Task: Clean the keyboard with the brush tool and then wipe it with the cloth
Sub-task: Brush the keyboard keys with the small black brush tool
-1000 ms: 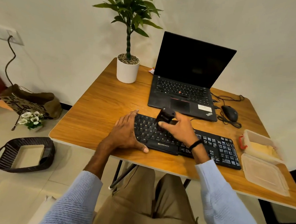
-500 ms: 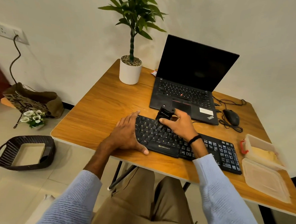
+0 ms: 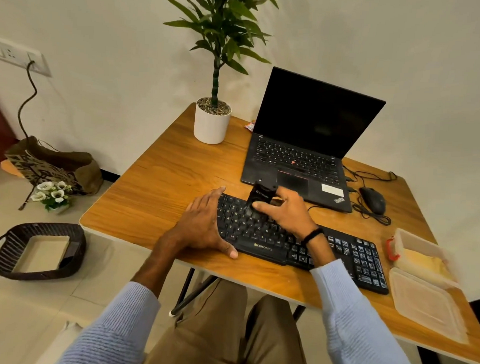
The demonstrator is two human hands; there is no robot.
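desk (image 3: 163, 194); right hand (image 3: 287, 215) grips brush tool (image 3: 262, 192) on keyboard (image 3: 263, 248), bristles blurred.

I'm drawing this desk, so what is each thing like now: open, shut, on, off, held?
Laptop: open, screen dark.
Keyboard: flat on table, left hand rests on its end.
Brush tool: gripped by right hand, against the keys.
Plastic box: open, lid lying beside it.
Plant: upright.

Matt black plastic keyboard (image 3: 299, 246) on a smooth wood-grain table (image 3: 160, 194) — translucent plastic box (image 3: 424, 258).
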